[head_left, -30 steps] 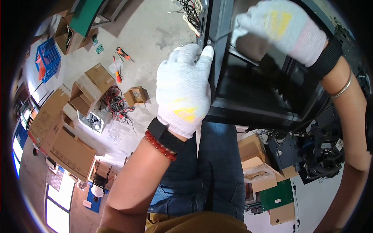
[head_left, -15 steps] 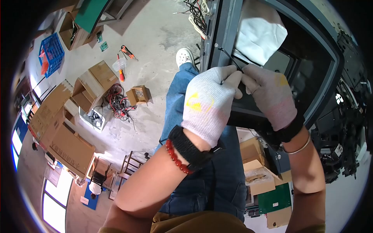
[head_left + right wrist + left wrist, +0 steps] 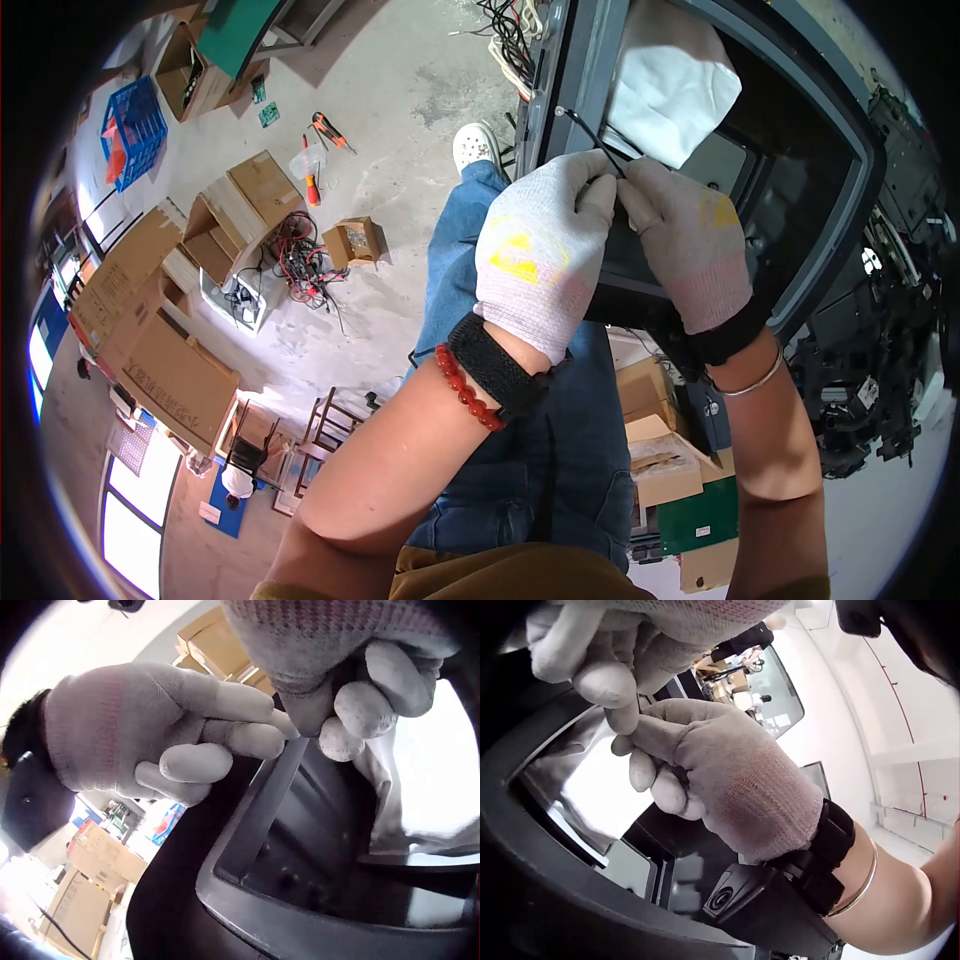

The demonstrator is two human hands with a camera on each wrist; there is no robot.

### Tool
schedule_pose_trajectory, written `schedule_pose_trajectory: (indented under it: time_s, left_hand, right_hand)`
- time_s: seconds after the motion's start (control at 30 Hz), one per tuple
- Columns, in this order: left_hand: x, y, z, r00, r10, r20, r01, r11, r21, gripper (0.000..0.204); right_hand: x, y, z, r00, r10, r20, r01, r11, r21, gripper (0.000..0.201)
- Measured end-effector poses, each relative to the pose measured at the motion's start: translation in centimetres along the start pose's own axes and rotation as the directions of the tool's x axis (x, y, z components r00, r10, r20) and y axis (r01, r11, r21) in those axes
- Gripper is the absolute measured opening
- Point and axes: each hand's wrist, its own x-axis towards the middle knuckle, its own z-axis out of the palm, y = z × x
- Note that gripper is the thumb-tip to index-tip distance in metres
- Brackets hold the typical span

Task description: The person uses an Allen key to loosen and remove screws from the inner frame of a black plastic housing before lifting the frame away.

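Note:
Both hands wear pale knit gloves. In the head view my left hand (image 3: 545,245) and right hand (image 3: 692,240) meet fingertip to fingertip above a dark grey frame (image 3: 580,60) of a black housing. Their thumbs and fingers pinch a thin black cord (image 3: 592,135), which runs from a round fastener on the frame's left bar. The cord's end is hidden between the gloves. A white cloth (image 3: 670,90) lies in the housing just beyond the fingers. In the right wrist view, the left hand's fingers (image 3: 251,739) point toward the right hand's curled fingers.
Beyond the frame's left side hang bundled cables (image 3: 508,45). Left on the floor are orange-handled pliers (image 3: 328,130), a screwdriver (image 3: 312,188), a small cardboard box (image 3: 352,243), a wire tangle (image 3: 300,255) and a blue crate (image 3: 135,130). Black machine parts (image 3: 865,370) crowd the right.
The right hand came down and left from over the housing, and the left hand left the frame's bar to meet it at the cord. The white cloth came to rest inside. A leg swung out left.

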Motion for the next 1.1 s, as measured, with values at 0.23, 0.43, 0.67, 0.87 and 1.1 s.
schedule_pose_trajectory:
  time_s: [0.23, 0.43, 0.67, 0.87, 1.1]
  left_hand:
    - [-0.2, -0.3, 0.0, 0.992, 0.12, -0.032, -0.118, 0.991, 0.062, 0.028]
    - [-0.2, -0.2, -0.1, 0.983, 0.175, -0.045, -0.168, 0.977, 0.128, 0.027]
    - [0.4, 0.7, -1.9, 0.887, 0.46, 0.04, -0.345, 0.604, 0.718, 0.032]
    - [1.2, 0.4, -2.1, 0.876, 0.47, 0.107, -0.327, 0.416, 0.848, 0.046]
    - [1.2, -0.6, -2.4, 0.86, 0.48, 0.171, -0.377, 0.374, 0.847, 0.048]
  right_hand:
    - [0.2, 0.1, 0.1, 0.999, -0.051, -0.013, 0.051, 0.999, -0.018, 0.019]
    - [0.0, -0.1, 0.3, 0.996, -0.067, -0.059, 0.064, 0.996, -0.058, 0.014]
    - [0.2, 0.2, 0.2, 0.97, -0.209, -0.125, 0.168, 0.947, -0.275, 0.011]
    - [0.7, 1.5, -0.2, 0.931, -0.338, -0.138, 0.267, 0.889, -0.373, 0.014]
    - [1.2, 2.6, -0.3, 0.913, -0.392, -0.109, 0.308, 0.842, -0.444, 0.011]
